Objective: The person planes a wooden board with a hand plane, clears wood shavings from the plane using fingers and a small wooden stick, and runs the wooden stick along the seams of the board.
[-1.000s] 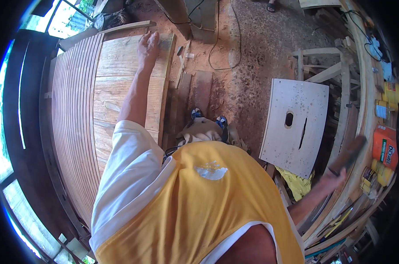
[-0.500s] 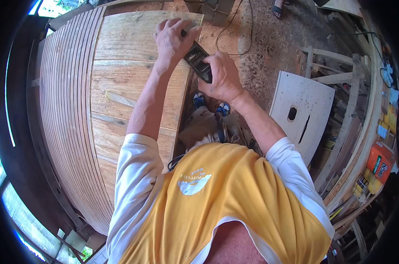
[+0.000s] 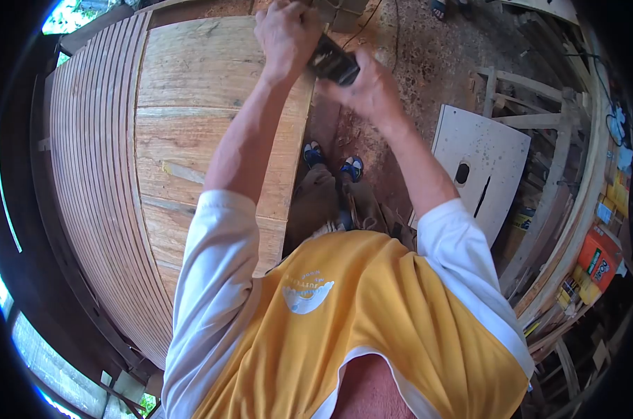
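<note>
A dark, block-shaped tool that looks like a hand plane (image 3: pixel 334 61) is at the top centre, slanted over the far right corner of a wooden panel (image 3: pixel 183 133). Closed round its far end is my left hand (image 3: pixel 288 35), knuckles up. My right hand (image 3: pixel 372 87), blurred by motion, grips the near end, and its fingertips are unclear. Whether the tool's underside touches the wood is hidden. A small loose sliver of wood (image 3: pixel 183 172) lies on the panel.
Narrow grooved slats (image 3: pixel 96 153) run along the panel's left. A white board with an oval hole (image 3: pixel 480 164) leans at the right, beside wooden frames and a shelf with an orange box (image 3: pixel 601 258). A person's foot (image 3: pixel 438 8) shows at the top.
Both hands and the tool have moved slightly away from my body, and the tool is now farther right. The view has shifted a little.
</note>
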`<state>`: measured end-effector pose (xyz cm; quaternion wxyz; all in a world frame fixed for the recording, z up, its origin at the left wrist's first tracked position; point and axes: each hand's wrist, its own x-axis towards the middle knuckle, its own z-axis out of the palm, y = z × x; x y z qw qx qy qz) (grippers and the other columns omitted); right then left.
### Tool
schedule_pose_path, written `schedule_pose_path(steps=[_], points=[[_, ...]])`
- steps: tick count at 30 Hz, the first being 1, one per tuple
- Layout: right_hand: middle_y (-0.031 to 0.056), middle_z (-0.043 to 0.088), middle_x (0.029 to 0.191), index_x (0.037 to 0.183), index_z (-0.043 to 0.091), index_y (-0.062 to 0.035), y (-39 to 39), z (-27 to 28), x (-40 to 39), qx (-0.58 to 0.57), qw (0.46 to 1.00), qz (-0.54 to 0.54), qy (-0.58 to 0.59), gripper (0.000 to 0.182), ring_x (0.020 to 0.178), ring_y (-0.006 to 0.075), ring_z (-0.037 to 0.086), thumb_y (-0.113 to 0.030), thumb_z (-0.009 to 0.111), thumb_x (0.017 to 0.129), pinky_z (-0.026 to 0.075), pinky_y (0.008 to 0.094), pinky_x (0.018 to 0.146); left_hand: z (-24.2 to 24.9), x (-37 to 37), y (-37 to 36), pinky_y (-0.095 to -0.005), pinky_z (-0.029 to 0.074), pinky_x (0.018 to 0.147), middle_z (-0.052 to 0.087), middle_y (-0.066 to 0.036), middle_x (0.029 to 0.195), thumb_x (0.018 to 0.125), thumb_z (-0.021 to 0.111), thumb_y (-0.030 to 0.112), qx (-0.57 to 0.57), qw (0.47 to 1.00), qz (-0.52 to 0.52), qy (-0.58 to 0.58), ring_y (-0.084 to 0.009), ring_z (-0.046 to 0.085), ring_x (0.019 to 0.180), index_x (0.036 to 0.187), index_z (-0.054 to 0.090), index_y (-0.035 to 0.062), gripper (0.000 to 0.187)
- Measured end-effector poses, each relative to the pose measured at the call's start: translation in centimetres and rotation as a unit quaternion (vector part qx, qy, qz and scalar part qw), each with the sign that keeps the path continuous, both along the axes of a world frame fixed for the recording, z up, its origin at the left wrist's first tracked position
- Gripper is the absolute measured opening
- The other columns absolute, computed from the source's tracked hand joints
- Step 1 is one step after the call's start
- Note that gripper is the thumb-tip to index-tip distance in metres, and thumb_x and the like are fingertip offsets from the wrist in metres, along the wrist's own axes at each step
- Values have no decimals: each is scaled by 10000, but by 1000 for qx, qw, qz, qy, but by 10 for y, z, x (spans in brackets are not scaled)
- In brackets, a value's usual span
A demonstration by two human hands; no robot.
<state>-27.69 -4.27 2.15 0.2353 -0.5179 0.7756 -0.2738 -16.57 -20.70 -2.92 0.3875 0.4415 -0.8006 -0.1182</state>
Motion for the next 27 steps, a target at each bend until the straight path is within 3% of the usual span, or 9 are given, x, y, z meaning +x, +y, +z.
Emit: schedule_pose_path(steps=[3,5,6,9,16,19,21,22,27], points=[[228,712,877,1062,629,43,-31,-24,-30,-70,995,12,64,785,852,382,726,-578,887,656,590,440,812,15,-26,-22,-485,523,818,707,-204,883,839,700,168,30,999,18,-18,-388,655,876,810,753,36,145],[235,703,911,1104,614,54,6,-8,0,-20,999,25,19,816,859,402,721,-563,896,652,595,445,814,16,-11,-7,-490,476,808,707,-144,907,862,674,242,76,995,-42,50,-390,613,873,795,751,90,183],[238,699,928,1126,606,60,29,-3,18,10,999,31,-7,832,863,412,718,-556,901,650,597,448,816,5,21,32,-485,477,794,693,-143,881,855,679,208,20,999,-38,-1,-390,609,849,780,734,94,147],[206,661,907,1047,525,9,75,-6,54,-28,999,42,16,773,797,341,710,-548,910,674,582,445,695,30,60,102,-465,468,796,681,-117,872,852,706,169,62,998,-22,-4,-354,600,829,793,741,107,92],[194,690,891,1050,526,21,-14,-8,-6,36,998,-3,-55,774,756,311,712,-562,900,703,600,407,715,24,-18,-11,-498,525,811,687,-206,872,837,701,179,23,997,-50,60,-407,649,878,803,752,40,153],[184,686,889,1040,522,8,-30,-14,-17,-38,998,14,41,757,750,310,710,-563,895,712,601,395,714,35,-22,-17,-502,525,803,684,-206,880,836,697,177,23,997,-45,52,-414,646,875,806,746,39,150],[188,686,872,1046,535,29,-7,-5,6,15,1000,-2,-24,765,747,319,713,-555,890,702,599,392,697,35,-6,2,-499,527,789,683,-203,858,839,686,167,34,996,-53,58,-413,648,849,807,746,35,149],[190,686,864,1049,542,39,7,7,21,41,998,-8,-57,769,746,323,715,-552,887,698,599,391,688,7,8,4,-485,485,792,697,-159,886,874,678,231,14,997,-75,10,-388,616,863,806,737,99,160],[210,666,860,1023,513,-1,77,-1,64,-32,998,51,-11,689,755,348,722,-458,912,696,590,430,662,33,56,84,-461,489,854,707,-113,904,861,742,202,98,994,-41,-20,-350,630,902,855,763,75,129]])
